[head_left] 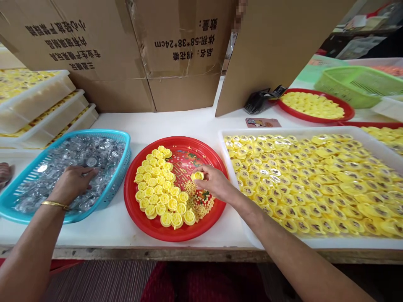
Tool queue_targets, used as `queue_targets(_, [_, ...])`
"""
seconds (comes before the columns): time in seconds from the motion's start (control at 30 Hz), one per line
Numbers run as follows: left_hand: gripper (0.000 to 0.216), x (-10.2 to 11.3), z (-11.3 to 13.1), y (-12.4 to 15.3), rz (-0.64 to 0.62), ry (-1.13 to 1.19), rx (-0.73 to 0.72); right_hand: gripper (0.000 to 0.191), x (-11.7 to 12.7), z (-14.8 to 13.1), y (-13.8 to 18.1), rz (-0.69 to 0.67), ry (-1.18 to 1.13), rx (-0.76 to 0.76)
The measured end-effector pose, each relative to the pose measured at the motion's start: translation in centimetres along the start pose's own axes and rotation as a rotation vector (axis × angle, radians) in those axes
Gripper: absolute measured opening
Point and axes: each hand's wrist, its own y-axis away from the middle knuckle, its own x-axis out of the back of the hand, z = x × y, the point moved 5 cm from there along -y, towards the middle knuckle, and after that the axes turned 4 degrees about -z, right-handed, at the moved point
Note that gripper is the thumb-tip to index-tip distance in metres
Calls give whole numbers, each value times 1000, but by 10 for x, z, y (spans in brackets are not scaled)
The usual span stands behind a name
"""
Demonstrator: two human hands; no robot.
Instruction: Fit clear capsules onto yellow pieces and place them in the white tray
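Observation:
My left hand point(74, 181) reaches into a blue plastic basket point(123, 161) heaped with clear plastic caps point(91, 162). Its fingers are drawn together at the pile, and whatever is between them is hidden. Over a round red tray point(151, 230), my right hand point(211, 181) pinches a small round yellow plastic piece point(197, 176) between thumb and fingers. Similar yellow pieces point(158, 190) with moulded patterns cover the tray's left half. Beside them, below my right hand, lie many tiny pale yellow beads point(201, 207).
At right, a white bin point(231, 167) holds rows of yellow pieces under clear caps. Stacked white bins point(75, 107) stand at left, cardboard point(185, 92) at the back. Behind are a black tape dispenser point(260, 102), a card point(262, 122), another red tray point(315, 119) and a green basket point(349, 100).

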Motion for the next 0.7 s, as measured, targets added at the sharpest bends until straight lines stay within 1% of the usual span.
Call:
queue_targets(0.07, [15,4,8,9,38,-88,51,30,0,6,-1,-27,-159,-63])
queue_targets(0.1, [16,6,15,16,83,-66,73,33,0,7,-1,-25,-207,-77])
queue_targets(0.13, [17,6,24,25,130,14,83,35,1,8,-1,-22,-239,-79])
queue_targets(0.17, [20,0,36,35,119,172,82,36,1,7,-2,-29,-263,-74])
queue_targets(0.2, [22,-10,49,46,64,394,59,35,0,6,-2,-46,-291,-69])
queue_targets(0.27, [34,-42,84,71,-188,763,9,37,-3,3,-2,-109,-349,-72])
queue_targets(0.3, [33,-61,101,83,-326,938,12,39,-5,1,-1,-136,-368,-74])
queue_targets(0.37, [26,-96,130,106,-580,1200,70,41,-6,-2,1,-165,-372,-66])
queue_targets(0.4, [23,-112,140,114,-674,1302,117,42,-5,-3,2,-168,-357,-59])
queue_targets(0.47, [20,-133,153,126,-768,1443,196,42,-3,-6,4,-167,-302,-43])
queue_targets(0.53, [20,-144,160,132,-795,1517,237,41,-1,-10,6,-175,-242,-24])
queue_targets(0.7, [21,-148,167,137,-804,1566,241,40,4,-20,9,-159,-184,40])
